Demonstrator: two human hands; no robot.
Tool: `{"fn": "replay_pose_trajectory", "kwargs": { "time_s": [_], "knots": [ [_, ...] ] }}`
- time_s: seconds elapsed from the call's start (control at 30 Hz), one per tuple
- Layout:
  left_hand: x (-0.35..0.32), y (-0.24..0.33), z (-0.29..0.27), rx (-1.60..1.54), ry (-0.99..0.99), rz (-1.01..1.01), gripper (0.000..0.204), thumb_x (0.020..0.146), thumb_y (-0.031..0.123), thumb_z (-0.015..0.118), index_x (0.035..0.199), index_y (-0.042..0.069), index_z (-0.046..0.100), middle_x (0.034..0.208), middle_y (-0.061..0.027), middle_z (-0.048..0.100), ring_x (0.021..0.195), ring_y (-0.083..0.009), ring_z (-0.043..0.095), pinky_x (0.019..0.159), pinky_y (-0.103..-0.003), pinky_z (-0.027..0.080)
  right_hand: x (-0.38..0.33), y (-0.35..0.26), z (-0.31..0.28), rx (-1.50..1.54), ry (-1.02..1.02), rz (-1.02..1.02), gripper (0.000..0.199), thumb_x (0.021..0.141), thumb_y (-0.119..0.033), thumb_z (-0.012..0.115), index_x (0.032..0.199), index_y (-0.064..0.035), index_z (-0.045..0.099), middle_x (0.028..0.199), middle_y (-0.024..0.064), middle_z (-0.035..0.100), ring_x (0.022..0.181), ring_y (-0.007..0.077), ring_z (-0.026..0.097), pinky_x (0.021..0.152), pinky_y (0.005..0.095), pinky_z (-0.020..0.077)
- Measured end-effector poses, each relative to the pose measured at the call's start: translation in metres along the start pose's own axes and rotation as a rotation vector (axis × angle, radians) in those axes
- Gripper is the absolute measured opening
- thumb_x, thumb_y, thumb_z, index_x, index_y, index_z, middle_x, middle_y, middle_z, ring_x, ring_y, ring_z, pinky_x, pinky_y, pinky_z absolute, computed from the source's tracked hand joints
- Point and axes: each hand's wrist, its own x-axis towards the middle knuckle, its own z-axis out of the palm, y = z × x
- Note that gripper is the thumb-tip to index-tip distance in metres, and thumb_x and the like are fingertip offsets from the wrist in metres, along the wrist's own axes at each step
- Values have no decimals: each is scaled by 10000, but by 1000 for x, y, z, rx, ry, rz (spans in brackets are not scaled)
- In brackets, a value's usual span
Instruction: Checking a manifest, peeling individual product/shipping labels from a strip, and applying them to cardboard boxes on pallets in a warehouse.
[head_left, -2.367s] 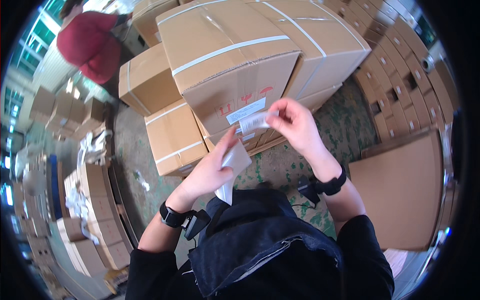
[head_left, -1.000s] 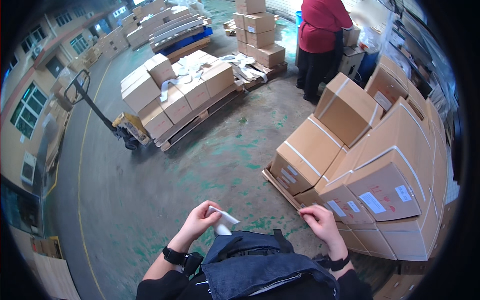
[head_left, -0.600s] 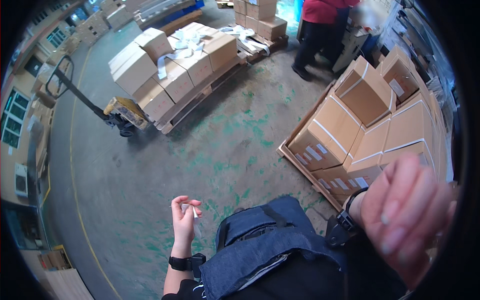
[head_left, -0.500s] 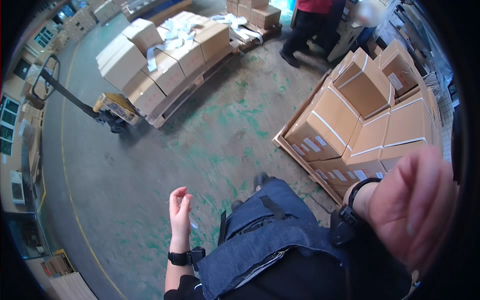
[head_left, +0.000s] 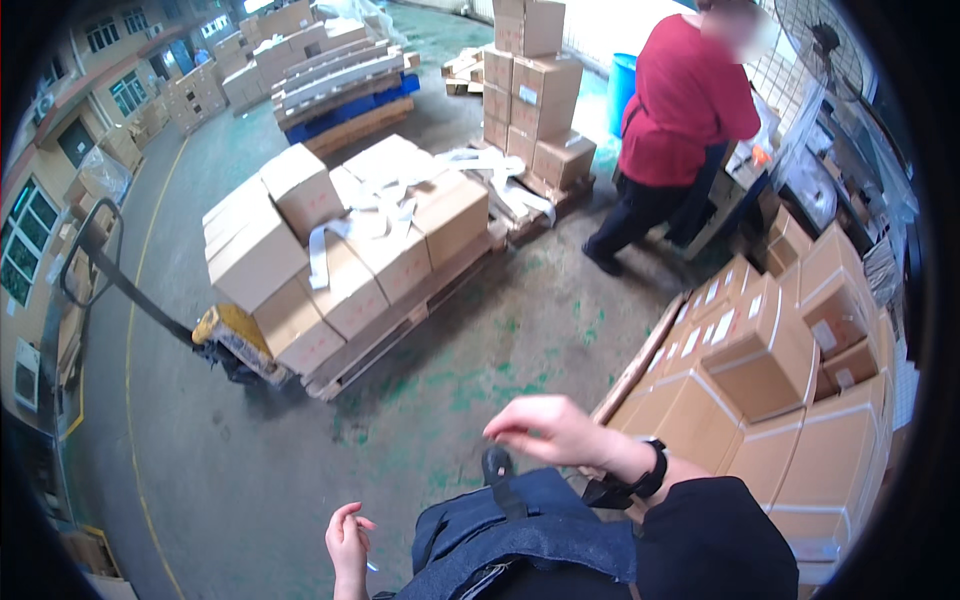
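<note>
Hands empty, held apart over a dark blue bag [head_left: 520,530] at the near edge. Left hand [head_left: 347,535]: low, fingers loosely curled, nothing gripped. Right hand [head_left: 548,432]: raised above the bag, fingers drooping loose, black wristband [head_left: 655,470] at the wrist. Left, far: pallet jack [head_left: 215,335] under stacked cartons [head_left: 330,240]. Right: taped brown cartons [head_left: 770,380] just beside the right arm. Far right: person in red shirt [head_left: 680,100].

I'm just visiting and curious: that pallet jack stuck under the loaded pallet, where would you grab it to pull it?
Probably the looped handle topping the pallet jack's long tiller. It slants up and away from the stacked cartons, so come from the open floor on the left, palms over the loop's crossbar.
</note>
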Motion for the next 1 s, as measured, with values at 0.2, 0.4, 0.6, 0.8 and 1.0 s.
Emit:
{"fn": "replay_pose_trajectory", "kwargs": {
  "time_s": [0.2,0.4,0.6,0.8,1.0],
  "knots": [
    [105,46,63,214,-206,-2,374,714,-57,316,1004,-29,550,825,-114,645,429,-102,500,438,-237,426,67,78,-27,-75,-236,63,140,837,-182,566,947,-100,595,905,81,614,835,259,604,721,335,486],
    [269,73,137,475,-318,383,302,748,-72,394,973,29,569,812,-80,622,501,-130,547,502,-243,459,134,169,-89,-118,-194,256,194,836,-197,553,1003,-107,596,958,107,612,907,283,589,779,358,474],
    [410,151,242,568,-512,83,171,858,84,507,998,29,587,747,-94,643,586,-162,613,588,-277,496,145,289,-156,-234,-45,759,217,835,-193,550,1020,-88,593,947,113,621,891,271,601,775,345,479],
    [526,215,325,676,-630,187,164,859,105,515,982,34,597,699,-100,640,674,-193,648,638,-291,498,166,360,-200,109,45,1065,207,854,-130,551,1028,-21,580,881,57,632,823,123,599,748,271,478],
    [592,197,379,666,-504,176,153,832,58,514,952,33,606,781,-104,641,755,-198,641,692,-293,496,244,479,-275,84,-68,1041,226,828,-179,569,1014,-53,595,880,97,650,816,172,619,732,297,486]
  ]
}}
